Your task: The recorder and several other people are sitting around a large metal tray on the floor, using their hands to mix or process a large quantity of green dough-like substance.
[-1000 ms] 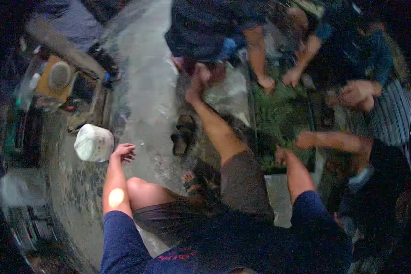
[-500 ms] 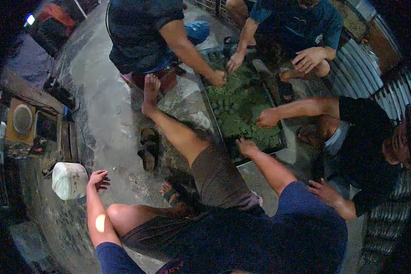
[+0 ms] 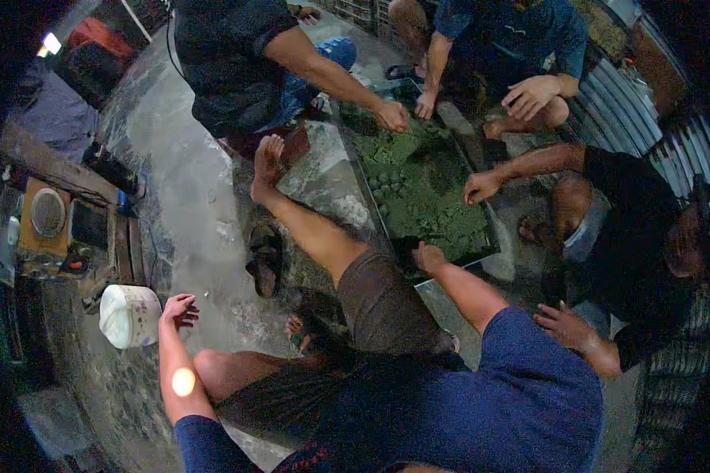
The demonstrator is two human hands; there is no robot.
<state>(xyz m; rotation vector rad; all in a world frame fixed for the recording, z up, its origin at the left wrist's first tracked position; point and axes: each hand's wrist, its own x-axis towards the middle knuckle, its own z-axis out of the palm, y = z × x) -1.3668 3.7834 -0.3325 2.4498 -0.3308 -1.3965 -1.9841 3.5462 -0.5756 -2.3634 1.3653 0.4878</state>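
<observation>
A shallow dark tray (image 3: 360,189) lies on the floor, spread with a crumbly green material (image 3: 430,193). Small round lumps (image 3: 386,185) of similar colour cluster on its left side. My right hand (image 3: 429,257) is at the tray's near edge, its fingers bent closed over the dim corner; whatever they hold is hidden. Off to the left, my left hand (image 3: 180,310) hangs past my raised knee, fingers loose and apart, with nothing in it. Closest to that hand is a white tub (image 3: 142,315) with a pale bag-like top.
Three people sit around the tray: one co-worker's hand (image 3: 391,116) and another's hand (image 3: 425,105) at its far end, a third's hand (image 3: 481,187) at its right edge. Dark sandals (image 3: 264,260) lie beside my outstretched leg. Corrugated metal sheets (image 3: 611,110) stand at right.
The right-hand co-worker's hand has pulled back from the green material to the tray's edge. The far-left co-worker's hand has shifted right and away. My right hand's fingers look more bent.
</observation>
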